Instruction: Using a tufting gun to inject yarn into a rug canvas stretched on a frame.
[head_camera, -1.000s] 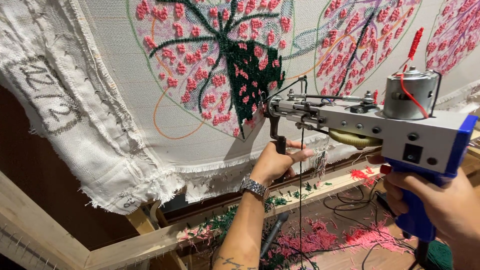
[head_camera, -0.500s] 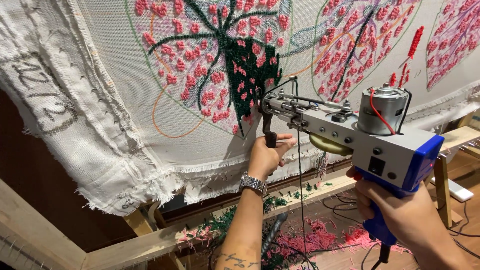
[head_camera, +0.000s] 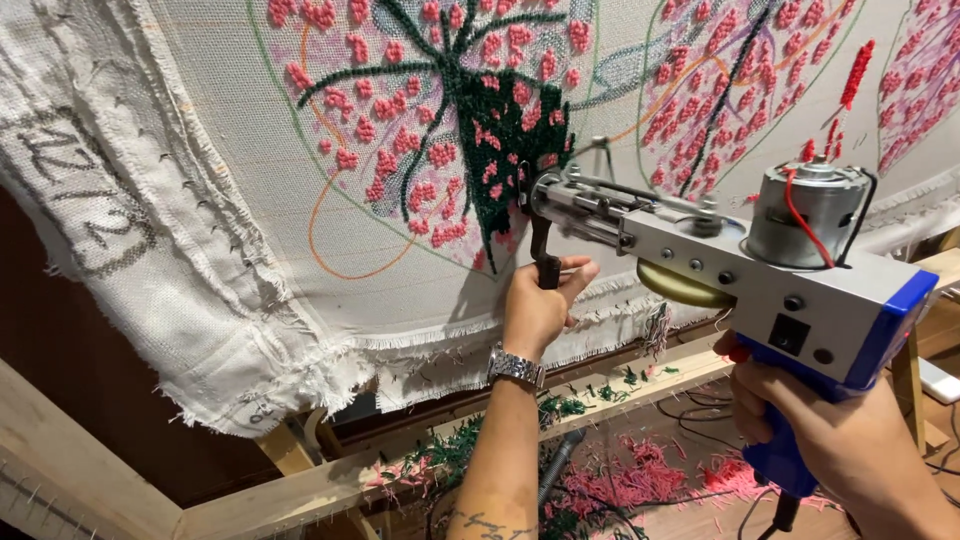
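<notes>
I have the tufting gun up against the cloth, its nose at the lower right edge of the dark green stem of the flower pattern. My left hand is curled tight around the black front grip that hangs below the nose. My right hand is wrapped around the blue rear handle, lower right of the stem; I cannot tell from here whether a finger rests on the trigger.

To do this pass well, I judge the nose must stay pressed square and firm into the cloth, so the needle does not skip or tear the weave. I would push with the left hand and only steer with the right, keeping the gun level rather than letting the heavy motor end droop. The line should run close beside the green already laid, with no bare gap and no overlap into the pink tufts just left of the stem. The red wire over the motor should stay free of the cloth. Yarn scraps lie on the floor below the stem, past the wooden frame.
</notes>
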